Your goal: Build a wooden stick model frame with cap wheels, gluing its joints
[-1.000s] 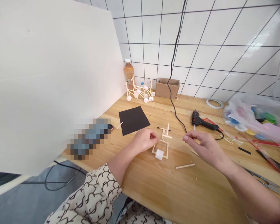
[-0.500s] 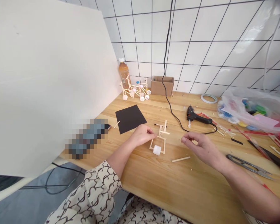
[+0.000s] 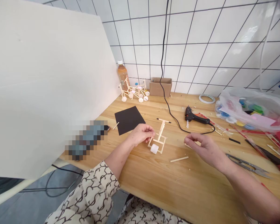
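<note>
since half a second ago the black-tipped crossbar (image 3: 163, 120) has swung further out toward 12 o'clock, so the stick frame (image 3: 158, 141) now shows a long post running up to it. the frame is at mid-table in front of the person, with a white roller (image 3: 154, 149) at its 6 o'clock end. the left hand (image 3: 141, 135), at 9 o'clock, pinches its 10 o'clock corner narrowly between thumb and fingers. the right hand (image 3: 200, 146), at 3 o'clock, is apart from it, thumb and fingertips close together; i cannot tell whether it holds the pale piece under the thumb.

a loose stick (image 3: 179, 159) lies near at 4 o'clock. at 10 o'clock, beyond the left hand, is a black sheet (image 3: 129, 119). a black cord (image 3: 168, 107) crosses at 1 o'clock, between the frame and the glue gun (image 3: 196, 117) at 2.

farther out: wheeled stick models (image 3: 133, 91) at 11, a cardboard box (image 3: 161, 88) at 12, a plastic bag (image 3: 252, 105) past 2, and scissors (image 3: 249, 165) toward 4, partly behind the right forearm.
</note>
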{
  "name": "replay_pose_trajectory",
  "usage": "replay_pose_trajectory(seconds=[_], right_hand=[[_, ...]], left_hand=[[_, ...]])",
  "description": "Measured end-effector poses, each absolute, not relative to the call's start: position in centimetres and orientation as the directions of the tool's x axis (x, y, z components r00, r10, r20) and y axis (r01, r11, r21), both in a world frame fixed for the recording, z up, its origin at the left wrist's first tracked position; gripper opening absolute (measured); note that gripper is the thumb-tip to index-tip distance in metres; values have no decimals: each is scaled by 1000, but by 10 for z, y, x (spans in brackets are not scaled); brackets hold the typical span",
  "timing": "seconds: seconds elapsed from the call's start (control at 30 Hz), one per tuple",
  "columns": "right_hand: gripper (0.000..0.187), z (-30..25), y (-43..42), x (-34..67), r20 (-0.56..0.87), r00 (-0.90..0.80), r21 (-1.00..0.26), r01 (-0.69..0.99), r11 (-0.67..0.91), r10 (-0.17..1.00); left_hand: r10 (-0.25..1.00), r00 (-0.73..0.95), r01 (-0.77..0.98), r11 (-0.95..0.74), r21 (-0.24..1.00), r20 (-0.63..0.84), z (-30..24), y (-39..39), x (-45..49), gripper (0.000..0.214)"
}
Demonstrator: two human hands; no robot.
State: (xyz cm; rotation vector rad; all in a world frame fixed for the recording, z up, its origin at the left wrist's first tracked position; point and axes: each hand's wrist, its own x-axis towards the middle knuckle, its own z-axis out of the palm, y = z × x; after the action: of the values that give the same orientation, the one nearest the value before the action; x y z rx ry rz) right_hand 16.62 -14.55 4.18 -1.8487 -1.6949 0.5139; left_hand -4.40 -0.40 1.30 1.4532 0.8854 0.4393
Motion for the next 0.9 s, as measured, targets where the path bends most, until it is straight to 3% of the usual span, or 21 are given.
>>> replay_pose_trajectory(seconds=[0.2, 0.47, 0.9], right_hand=[[30, 40, -145, 167, 117, 109, -636, 772, -10, 987], [29, 40, -144, 159, 145, 91, -649, 760, 26, 985], [22, 25, -126, 159, 395, 115, -597, 786, 160, 912]], left_hand=[[759, 637, 99, 95, 990, -137, 14, -3, -40, 24], [731, 682, 27, 23, 999, -35, 21, -1, -36, 19], [673, 731, -41, -118, 992, 110, 27, 5, -13, 15]])
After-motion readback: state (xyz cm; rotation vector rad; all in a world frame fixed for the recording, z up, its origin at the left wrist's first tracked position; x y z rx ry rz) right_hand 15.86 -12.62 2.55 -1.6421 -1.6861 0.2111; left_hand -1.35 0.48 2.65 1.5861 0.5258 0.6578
